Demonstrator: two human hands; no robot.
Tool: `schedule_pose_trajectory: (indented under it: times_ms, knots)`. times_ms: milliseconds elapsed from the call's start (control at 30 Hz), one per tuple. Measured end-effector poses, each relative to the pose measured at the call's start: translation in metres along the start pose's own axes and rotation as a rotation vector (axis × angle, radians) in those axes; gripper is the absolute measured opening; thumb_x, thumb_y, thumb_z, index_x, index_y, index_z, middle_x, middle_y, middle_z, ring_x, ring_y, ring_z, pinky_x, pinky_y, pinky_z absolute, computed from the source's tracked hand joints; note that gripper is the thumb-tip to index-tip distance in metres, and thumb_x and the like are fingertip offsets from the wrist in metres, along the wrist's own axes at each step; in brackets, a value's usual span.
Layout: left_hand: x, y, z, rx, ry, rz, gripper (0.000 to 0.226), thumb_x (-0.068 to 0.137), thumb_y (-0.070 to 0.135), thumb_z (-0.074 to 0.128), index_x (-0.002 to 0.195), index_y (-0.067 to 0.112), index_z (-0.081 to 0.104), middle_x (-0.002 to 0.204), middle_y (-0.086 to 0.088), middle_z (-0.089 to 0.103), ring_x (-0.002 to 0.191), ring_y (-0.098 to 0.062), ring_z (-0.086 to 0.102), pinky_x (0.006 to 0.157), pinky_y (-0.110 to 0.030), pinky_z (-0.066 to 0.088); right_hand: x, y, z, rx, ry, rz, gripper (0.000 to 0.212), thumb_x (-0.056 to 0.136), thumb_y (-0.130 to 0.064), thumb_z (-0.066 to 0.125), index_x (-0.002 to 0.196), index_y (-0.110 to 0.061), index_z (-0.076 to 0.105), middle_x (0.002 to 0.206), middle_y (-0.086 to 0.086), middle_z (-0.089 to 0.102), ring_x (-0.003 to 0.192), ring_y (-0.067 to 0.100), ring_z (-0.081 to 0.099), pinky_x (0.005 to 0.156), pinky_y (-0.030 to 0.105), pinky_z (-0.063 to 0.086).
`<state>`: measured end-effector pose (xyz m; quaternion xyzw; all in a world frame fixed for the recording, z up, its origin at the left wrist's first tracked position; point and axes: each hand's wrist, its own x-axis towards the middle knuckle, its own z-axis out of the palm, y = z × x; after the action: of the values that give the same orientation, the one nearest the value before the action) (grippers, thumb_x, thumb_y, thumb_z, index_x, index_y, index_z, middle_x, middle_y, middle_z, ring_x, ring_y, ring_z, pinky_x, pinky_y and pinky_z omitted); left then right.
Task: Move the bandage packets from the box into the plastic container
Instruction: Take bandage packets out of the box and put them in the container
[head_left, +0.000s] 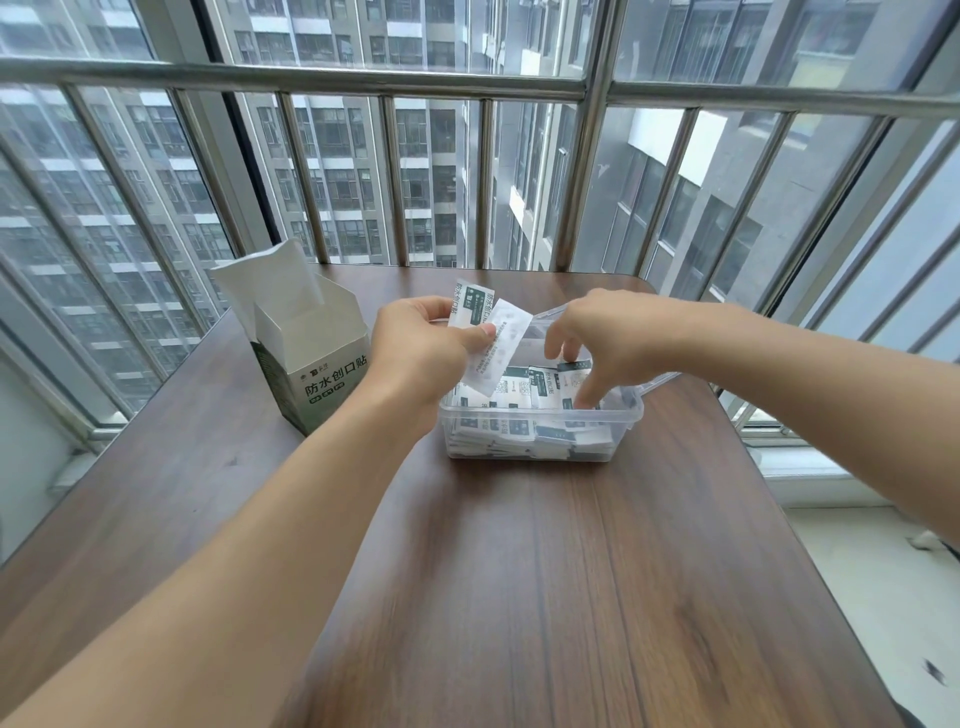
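My left hand (426, 343) pinches packets (491, 338), long axis tilted, just above container (540, 415) left rim. Right hand (602, 343) fingers spread, inside it.

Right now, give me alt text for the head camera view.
A left hand holds bandage packets over a clear plastic container while the right hand reaches inside. An opened box stands left on the wooden table.

packets (488, 332): white, dark-green print | container (540, 436): clear | box (322, 384): grey-green, white lettering | table (519, 571): brown woodgrain
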<state>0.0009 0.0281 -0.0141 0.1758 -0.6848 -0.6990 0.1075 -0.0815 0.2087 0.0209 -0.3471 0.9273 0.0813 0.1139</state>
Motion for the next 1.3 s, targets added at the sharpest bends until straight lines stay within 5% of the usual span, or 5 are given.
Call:
schedule_pose_trajectory:
  times_ms: [300, 467, 700, 900, 1300]
  knots:
    - [-0.003, 0.0, -0.001, -0.035, -0.016, -0.011, 0.018, 0.081, -0.002, 0.078, 0.092, 0.01, 0.071, 0.082, -0.005, 0.076, 0.058, -0.012, 0.071, 0.047, -0.02, 0.051, -0.006, 0.009, -0.012, 0.102, -0.021, -0.025, 0.054, 0.072, -0.036, 0.088, 0.121, -0.028, 0.067, 0.109, -0.015, 0.071, 0.096, 0.012, 0.067, 0.087, 0.034, 0.056]
    - [-0.002, -0.001, 0.0, -0.12, -0.028, -0.046, 0.02, 0.08, -0.001, 0.079, 0.096, 0.009, 0.073, 0.09, -0.008, 0.078, 0.071, -0.021, 0.073, 0.065, -0.031, 0.06, -0.019, 0.006, -0.043, 0.829, 0.156, -0.023, 0.035, 0.085, -0.035, 0.075, 0.115, -0.017, 0.071, 0.101, -0.003, 0.077, 0.072, 0.012, 0.072, 0.054, 0.021, 0.055]
    - [-0.002, -0.001, -0.002, -0.119, -0.04, -0.028, 0.003, 0.092, 0.008, 0.071, 0.09, 0.008, 0.073, 0.08, -0.004, 0.077, 0.069, -0.017, 0.072, 0.069, -0.03, 0.061, -0.006, -0.017, -0.02, 1.118, 0.227, 0.062, 0.014, 0.082, -0.011, 0.079, 0.093, -0.001, 0.076, 0.08, 0.01, 0.077, 0.064, 0.015, 0.07, 0.057, 0.023, 0.057]
    - [0.0, 0.001, -0.016, -0.027, 0.017, 0.031, 0.035, 0.105, 0.022, 0.052, 0.08, 0.007, 0.07, 0.08, -0.01, 0.071, 0.068, -0.019, 0.064, 0.073, -0.035, 0.061, -0.016, -0.022, 0.004, 0.348, 0.634, -0.283, 0.01, 0.082, -0.017, 0.081, 0.073, -0.017, 0.076, 0.073, -0.008, 0.07, 0.06, 0.006, 0.063, 0.061, 0.026, 0.058]
    - [0.002, -0.004, -0.01, 0.281, 0.121, 0.174, 0.013, 0.083, 0.025, 0.08, 0.089, 0.027, 0.069, 0.083, -0.011, 0.075, 0.076, -0.025, 0.075, 0.076, -0.049, 0.062, -0.012, -0.019, -0.007, 0.326, 0.106, -0.285, 0.013, 0.078, -0.026, 0.084, 0.089, -0.03, 0.078, 0.069, -0.035, 0.065, 0.071, -0.001, 0.067, 0.062, 0.009, 0.045]
